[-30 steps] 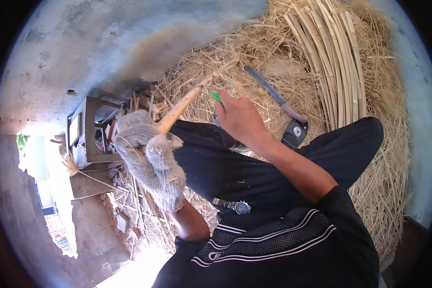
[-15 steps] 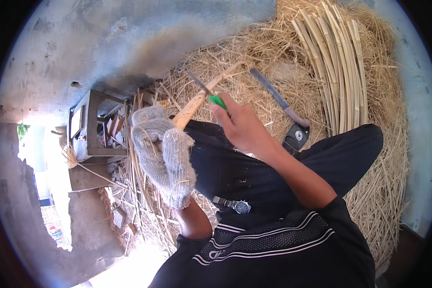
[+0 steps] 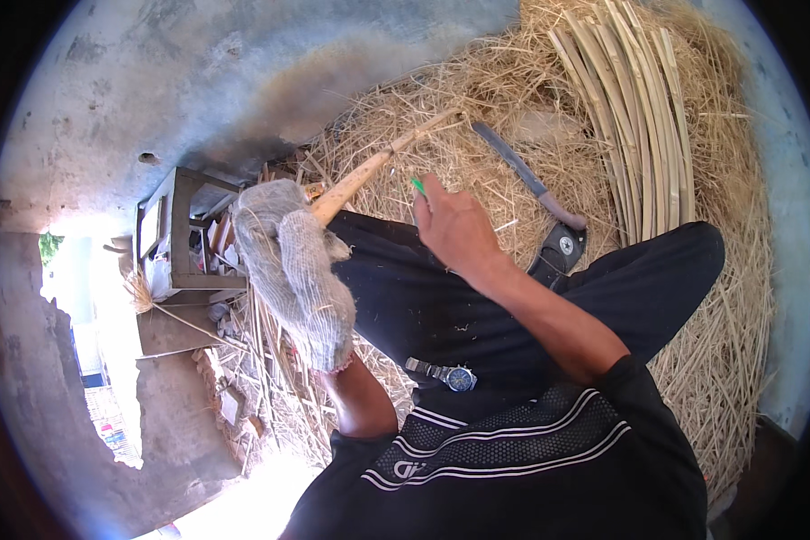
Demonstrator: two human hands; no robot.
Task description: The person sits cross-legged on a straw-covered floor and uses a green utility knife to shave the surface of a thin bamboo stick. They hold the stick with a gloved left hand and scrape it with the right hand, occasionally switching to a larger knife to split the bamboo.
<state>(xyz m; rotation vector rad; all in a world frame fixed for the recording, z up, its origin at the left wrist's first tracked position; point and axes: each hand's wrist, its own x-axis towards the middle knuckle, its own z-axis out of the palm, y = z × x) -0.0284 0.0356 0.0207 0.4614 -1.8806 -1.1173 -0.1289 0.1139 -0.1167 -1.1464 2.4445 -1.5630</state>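
Note:
My left hand [image 3: 295,274], in a thick grey knit glove, is closed round the near end of a pale bamboo strip [image 3: 355,186]. The strip slants away from my lap, and its thin far end reaches over the straw. Just right of it, my right hand [image 3: 459,229] is bare and closed on a small knife, of which only a bit of the green handle [image 3: 418,185] shows. The knife's blade cannot be made out clearly. Beyond my right hand lies a long dark-bladed machete [image 3: 511,166] with a worn wooden handle.
Straw [image 3: 720,297] covers the floor around my crossed legs. A bundle of split bamboo strips [image 3: 646,135] lies at the far right. A wristwatch [image 3: 460,379] rests on my lap, a black shoe [image 3: 560,247] shows near the machete, and a wooden cabinet [image 3: 182,243] stands left.
My right hand has moved slightly right and nearer me, bringing the knife off the bamboo strip; its blade no longer shows clearly. My gloved left hand has shifted slightly left.

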